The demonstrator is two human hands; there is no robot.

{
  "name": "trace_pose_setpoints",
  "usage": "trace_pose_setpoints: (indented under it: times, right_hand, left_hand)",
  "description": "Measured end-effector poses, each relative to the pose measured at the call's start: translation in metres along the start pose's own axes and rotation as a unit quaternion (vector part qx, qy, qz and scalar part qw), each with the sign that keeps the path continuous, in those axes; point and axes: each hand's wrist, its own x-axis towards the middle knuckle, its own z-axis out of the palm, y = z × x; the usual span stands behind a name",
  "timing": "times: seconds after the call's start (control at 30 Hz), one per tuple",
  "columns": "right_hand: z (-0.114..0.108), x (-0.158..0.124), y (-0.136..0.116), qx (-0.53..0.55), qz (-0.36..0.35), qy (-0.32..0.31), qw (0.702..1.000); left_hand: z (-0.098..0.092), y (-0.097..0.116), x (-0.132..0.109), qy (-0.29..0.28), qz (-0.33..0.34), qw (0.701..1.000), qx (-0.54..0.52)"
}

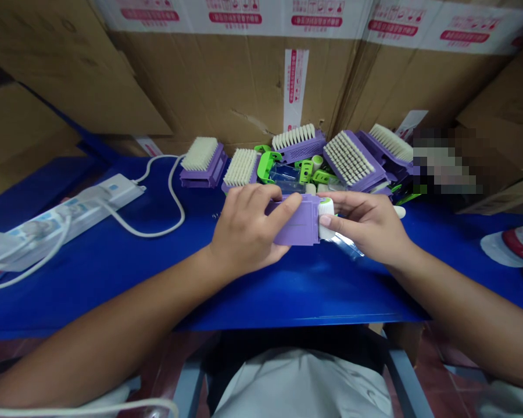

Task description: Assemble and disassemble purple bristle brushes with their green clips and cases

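My left hand (pixel 253 229) is closed around a purple plastic block (pixel 300 223), its thumb lying along the top edge. At the block's right end sits a white ribbed knob (pixel 326 218) with a green top. My right hand (pixel 368 223) pinches that knob between thumb and fingers; whether it is fixed to the block I cannot tell. Just behind my hands lie clear plastic pieces (pixel 283 174) and green plastic parts (pixel 268 165). Purple blocks with white bristles, such as one brush head (pixel 348 159), are heaped beyond them.
A white power strip (pixel 70 217) with plugged cables lies on the blue table (pixel 261 302) at left. Large cardboard boxes (pixel 226 81) stand along the back. A container with a red label (pixel 512 244) is at the right. Another brush head (pixel 201 159) stands at back left.
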Motion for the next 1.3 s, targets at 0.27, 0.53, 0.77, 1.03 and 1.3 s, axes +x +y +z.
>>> trace_pose_setpoints:
  times: [0.27,0.53,0.77,1.03,1.3]
  right_hand:
    - [-0.0015,0.0004,-0.0003,-0.005,0.004,-0.004,1.000]
    - [-0.0024,-0.0001,-0.0012,-0.014,0.012,-0.011,1.000]
    - [-0.0035,-0.0007,-0.0002,-0.016,0.013,-0.011,1.000]
    - [-0.0051,0.0000,0.0000,-0.027,0.012,-0.018,0.999]
    - [-0.0058,-0.0003,-0.0004,-0.040,0.009,-0.015,0.999]
  left_hand:
    - [-0.0001,0.0007,0.0003,-0.001,0.001,1.000,0.000]
    - [-0.0008,0.0006,-0.0001,-0.012,-0.008,1.000,-0.008]
    - [-0.0012,0.0012,-0.0001,-0.017,-0.014,1.000,-0.012]
    - [-0.0004,0.0004,-0.0002,-0.003,0.000,1.000,-0.007]
    - [-0.0009,0.0009,-0.0007,-0.006,-0.002,1.000,-0.012]
